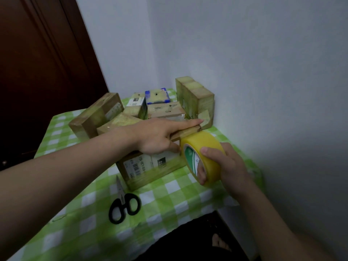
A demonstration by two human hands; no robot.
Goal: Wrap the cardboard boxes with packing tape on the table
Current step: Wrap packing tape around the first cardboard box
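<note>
Right now the left hand (pixel 158 136) lies on top of the cardboard box (pixel 150 166), its fingers (pixel 188 123) stretched out straight and pressing down, holding nothing. Just beside its thumb, the right hand (pixel 226 166) grips the roll of yellow packing tape (pixel 204 146), with the thumb over the outer face and the fingers (pixel 202 174) hooked into the core. The roll touches the box's right end. The box sits on the green-checked worktop (pixel 178 196) directly under the left fingers. It looks light and stiff and likely to slide on the cloth, so pressing from above suits it. The tape will probably cling to itself, and holding it by the core should let it spin. Black scissors (pixel 124 204) lie nearer the person than either set of fingers, and taped boxes (pixel 194 97) are piled beyond the left fingertips.
</note>
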